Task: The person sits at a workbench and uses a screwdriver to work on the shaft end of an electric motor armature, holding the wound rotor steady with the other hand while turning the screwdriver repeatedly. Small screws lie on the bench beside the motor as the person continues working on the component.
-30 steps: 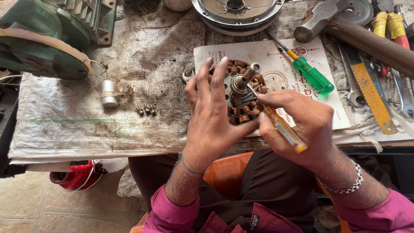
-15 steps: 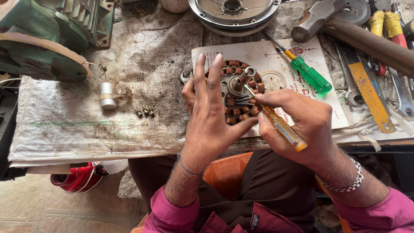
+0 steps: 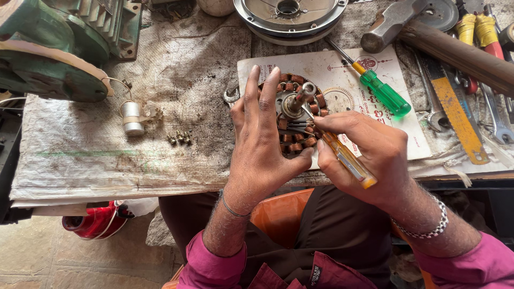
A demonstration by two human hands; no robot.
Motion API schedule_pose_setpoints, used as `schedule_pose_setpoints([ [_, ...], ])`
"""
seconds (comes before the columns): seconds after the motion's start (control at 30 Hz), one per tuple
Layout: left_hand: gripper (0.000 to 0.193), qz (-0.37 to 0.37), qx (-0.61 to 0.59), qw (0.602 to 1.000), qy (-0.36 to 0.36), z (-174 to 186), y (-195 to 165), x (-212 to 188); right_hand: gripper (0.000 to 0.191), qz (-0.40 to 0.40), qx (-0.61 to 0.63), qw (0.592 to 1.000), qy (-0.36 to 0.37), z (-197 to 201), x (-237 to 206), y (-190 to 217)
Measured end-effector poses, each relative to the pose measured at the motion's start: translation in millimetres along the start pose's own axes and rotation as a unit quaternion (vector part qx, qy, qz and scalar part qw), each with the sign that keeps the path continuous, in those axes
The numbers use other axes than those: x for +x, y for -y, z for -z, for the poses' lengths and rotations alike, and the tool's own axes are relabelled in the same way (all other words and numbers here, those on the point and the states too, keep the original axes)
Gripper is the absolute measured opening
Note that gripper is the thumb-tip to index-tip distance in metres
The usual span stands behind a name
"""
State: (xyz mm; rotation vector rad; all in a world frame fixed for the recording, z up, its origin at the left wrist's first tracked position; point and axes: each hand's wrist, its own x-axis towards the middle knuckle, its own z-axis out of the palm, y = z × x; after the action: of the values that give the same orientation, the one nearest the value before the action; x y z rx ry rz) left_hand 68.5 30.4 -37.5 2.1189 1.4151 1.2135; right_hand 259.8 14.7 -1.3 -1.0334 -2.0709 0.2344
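Observation:
A round motor stator [image 3: 297, 112] with copper coils and a central steel shaft lies on a white printed sheet [image 3: 342, 69] on the workbench. My left hand [image 3: 262, 139] rests flat over its left half, fingers straight, thumb pressed at its near edge. My right hand [image 3: 369, 150] grips a small orange-handled screwdriver [image 3: 345, 158]. Its tip points into the coils just right of the shaft.
A green-handled screwdriver [image 3: 381, 92] lies on the sheet. A hammer [image 3: 428, 37], pliers [image 3: 479, 32], wrenches and a yellow tool lie at right. A round metal cover [image 3: 292, 16] sits behind. A green motor housing [image 3: 59, 48], white capacitor [image 3: 131, 118] and small screws [image 3: 179, 138] are at left.
Both hands stay on the stator. The screwdriver tip has shifted slightly among the coils, and the view has drifted a little.

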Motion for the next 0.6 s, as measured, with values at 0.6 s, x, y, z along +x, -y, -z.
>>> schedule_pose_setpoints([
  [0.6,0.125,-0.004,-0.002,1.0,-0.011,0.6,0.3,-1.4,0.03,0.001,-0.009,1.0,0.001,-4.1,2.6,-2.1],
])
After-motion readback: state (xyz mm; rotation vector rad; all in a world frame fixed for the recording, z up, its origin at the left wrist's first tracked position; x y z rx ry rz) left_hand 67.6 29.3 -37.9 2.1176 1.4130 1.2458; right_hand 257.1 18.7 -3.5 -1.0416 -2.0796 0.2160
